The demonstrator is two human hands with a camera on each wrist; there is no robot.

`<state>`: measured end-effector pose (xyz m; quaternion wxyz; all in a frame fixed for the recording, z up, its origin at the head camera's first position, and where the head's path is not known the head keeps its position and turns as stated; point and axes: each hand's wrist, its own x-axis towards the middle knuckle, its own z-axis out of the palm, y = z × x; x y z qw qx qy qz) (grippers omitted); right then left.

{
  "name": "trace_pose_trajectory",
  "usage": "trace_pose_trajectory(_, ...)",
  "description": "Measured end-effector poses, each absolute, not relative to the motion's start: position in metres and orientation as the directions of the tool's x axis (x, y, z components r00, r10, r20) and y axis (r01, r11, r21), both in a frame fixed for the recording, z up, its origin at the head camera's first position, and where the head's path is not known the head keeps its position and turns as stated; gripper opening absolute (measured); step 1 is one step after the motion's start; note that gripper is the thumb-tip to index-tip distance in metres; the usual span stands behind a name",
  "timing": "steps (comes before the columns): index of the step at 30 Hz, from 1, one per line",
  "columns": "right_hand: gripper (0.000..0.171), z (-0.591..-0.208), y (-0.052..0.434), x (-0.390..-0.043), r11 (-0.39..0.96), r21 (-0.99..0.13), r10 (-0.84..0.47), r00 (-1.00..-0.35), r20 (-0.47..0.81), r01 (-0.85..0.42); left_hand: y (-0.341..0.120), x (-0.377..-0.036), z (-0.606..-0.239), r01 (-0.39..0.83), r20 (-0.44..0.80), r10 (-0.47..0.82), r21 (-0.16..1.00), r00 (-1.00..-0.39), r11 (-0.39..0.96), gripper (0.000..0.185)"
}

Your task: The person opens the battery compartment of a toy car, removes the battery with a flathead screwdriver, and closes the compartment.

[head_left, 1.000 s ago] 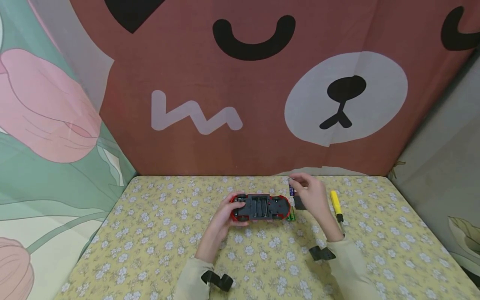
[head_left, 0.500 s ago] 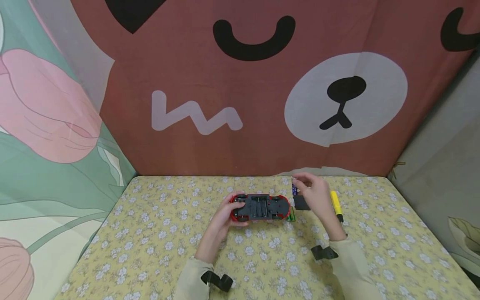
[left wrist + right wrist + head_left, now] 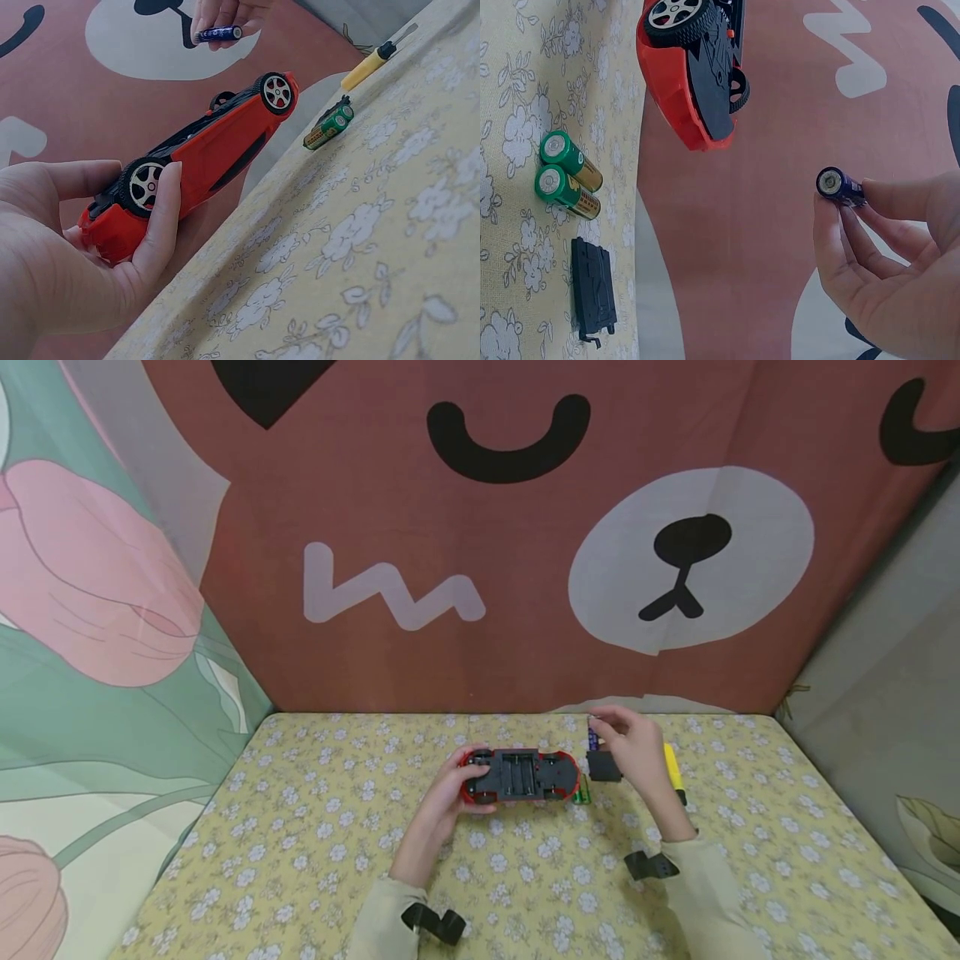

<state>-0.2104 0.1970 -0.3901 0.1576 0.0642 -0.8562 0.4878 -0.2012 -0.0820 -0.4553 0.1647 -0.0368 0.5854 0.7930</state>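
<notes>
My left hand (image 3: 447,783) grips a red toy car (image 3: 217,154) by one end, thumb over the black underside. In the head view the car is belly up, and its battery compartment (image 3: 519,775) is uncovered, with bare slots. Off the car's other end, my right hand (image 3: 633,753) pinches a dark blue battery (image 3: 841,187) between thumb and fingertips, raised above the table. Below, two green batteries (image 3: 570,199) lie side by side on the cloth. Beside them is a black battery cover (image 3: 594,291), partly under my right hand in the head view.
A yellow-handled screwdriver (image 3: 366,70) lies to the right of the cover. The table (image 3: 300,843) has a yellow flowered cloth. Behind it hangs a brown curtain (image 3: 390,668) with a bear print, close to the table's back edge.
My right hand has shifted slightly right with the blue battery, showing more of the black cover and hiding the screwdriver's shaft. My left hand and the car have stayed still.
</notes>
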Motion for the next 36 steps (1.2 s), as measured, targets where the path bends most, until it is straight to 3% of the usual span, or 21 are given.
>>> trace_pose_trajectory(36,0.021,-0.395,0.213,-0.216,0.493,-0.849,0.055,-0.967,0.249,-0.191,-0.082,-0.201,-0.456,-0.279,-0.228,0.209,0.923,-0.951,-0.264,0.049)
